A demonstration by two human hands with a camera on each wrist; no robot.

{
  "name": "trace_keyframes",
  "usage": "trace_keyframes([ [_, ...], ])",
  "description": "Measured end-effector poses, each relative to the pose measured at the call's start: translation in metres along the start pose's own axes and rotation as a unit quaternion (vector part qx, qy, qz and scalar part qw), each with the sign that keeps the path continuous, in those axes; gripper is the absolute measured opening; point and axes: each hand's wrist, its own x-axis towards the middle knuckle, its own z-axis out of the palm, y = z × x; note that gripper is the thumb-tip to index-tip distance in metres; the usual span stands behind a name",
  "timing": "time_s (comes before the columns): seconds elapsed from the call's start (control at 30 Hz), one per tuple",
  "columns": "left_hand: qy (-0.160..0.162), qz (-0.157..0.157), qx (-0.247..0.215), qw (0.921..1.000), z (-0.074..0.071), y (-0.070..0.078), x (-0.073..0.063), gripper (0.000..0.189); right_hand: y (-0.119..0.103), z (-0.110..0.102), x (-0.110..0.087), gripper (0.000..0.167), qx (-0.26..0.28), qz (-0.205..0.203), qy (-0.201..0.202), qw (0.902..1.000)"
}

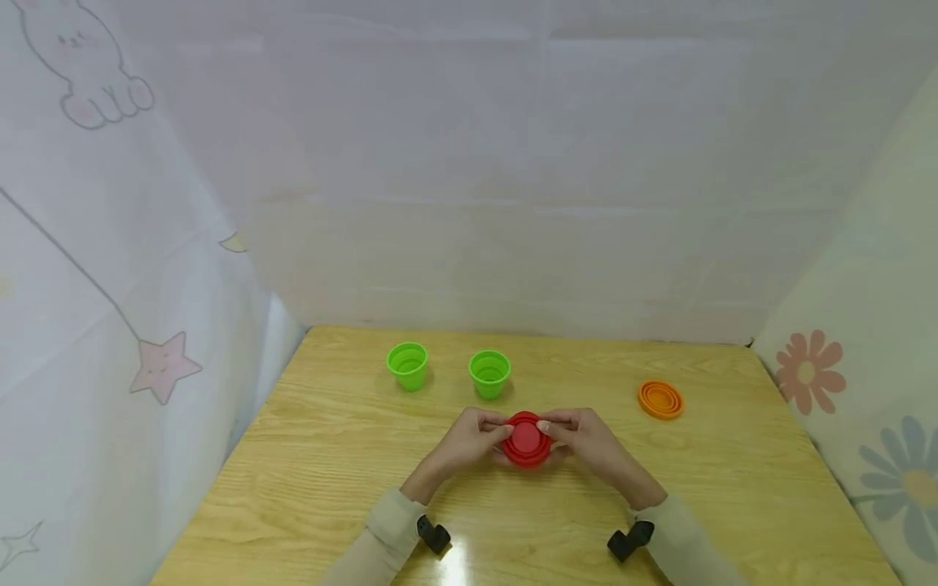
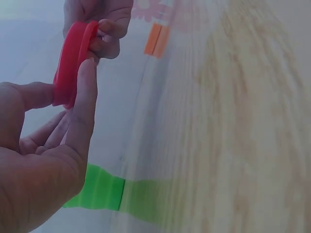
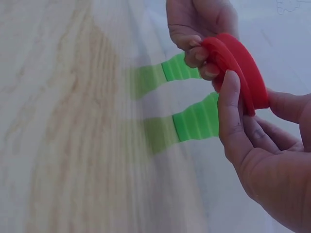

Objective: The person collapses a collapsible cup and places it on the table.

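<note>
A red collapsible cup (image 1: 526, 439), folded to a flat disc, is held above the table between both hands. My left hand (image 1: 469, 442) pinches its left rim, thumb on the face toward me and fingers behind. On the opposite rim my right hand (image 1: 584, 439) pinches it the same way. In the left wrist view the red cup (image 2: 73, 65) shows edge-on between thumb and fingers. The right wrist view shows the red cup (image 3: 238, 70) tilted, with ringed folds on one side.
Two green collapsible cups, one at left (image 1: 407, 365) and one nearer the middle (image 1: 489, 374), stand expanded behind the hands. A flattened orange collapsible cup (image 1: 660, 400) lies to the right on the wooden table (image 1: 308, 480). Printed cloth (image 1: 513, 203) hangs around the table.
</note>
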Motion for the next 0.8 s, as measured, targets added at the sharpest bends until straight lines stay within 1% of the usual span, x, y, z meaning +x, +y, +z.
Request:
trace_keyframes([
  [0.07, -0.002, 0.005, -0.004, 1.0, 0.0, -0.001, 0.0, 0.025, -0.003, 0.0, 0.0, 0.046, -0.006, -0.004, 0.001, 1.0],
  [0.17, -0.023, -0.001, -0.042, 0.9989, -0.001, -0.003, -0.002, 0.027, -0.007, 0.001, 0.0, 0.045, -0.013, -0.007, 0.002, 0.9999],
  [0.23, -0.039, -0.004, -0.058, 0.9975, -0.002, -0.004, -0.003, 0.029, -0.009, 0.002, -0.001, 0.045, -0.014, -0.006, 0.0, 0.9999],
  [0.3, -0.048, -0.008, -0.065, 0.9967, -0.004, -0.004, -0.004, 0.032, -0.009, 0.003, -0.002, 0.045, -0.011, -0.004, 0.001, 0.9999],
  [0.4, -0.046, -0.001, -0.034, 0.9984, -0.008, -0.002, -0.004, 0.035, -0.009, 0.002, -0.001, 0.045, -0.004, -0.004, 0.006, 1.0],
  [0.43, -0.047, -0.001, -0.03, 0.9984, -0.01, -0.001, -0.004, 0.036, -0.008, 0.001, -0.001, 0.045, -0.002, -0.005, 0.008, 1.0],
  [0.5, -0.053, -0.006, -0.037, 0.9979, -0.012, 0.001, -0.003, 0.034, -0.007, 0.0, -0.001, 0.045, -0.002, -0.006, 0.009, 0.9999],
  [0.53, -0.054, -0.007, -0.033, 0.998, -0.013, 0.003, -0.003, 0.033, -0.005, -0.001, 0.0, 0.044, -0.001, -0.006, 0.01, 0.9999],
  [0.63, -0.055, -0.013, -0.033, 0.9978, -0.011, 0.006, -0.003, 0.03, 0.001, -0.005, 0.0, 0.045, -0.001, -0.003, 0.013, 0.9999],
  [0.8, -0.028, 0.007, 0.017, 0.9994, -0.007, 0.009, -0.005, 0.028, 0.005, -0.007, -0.001, 0.045, 0.006, 0.009, 0.021, 0.9997],
])
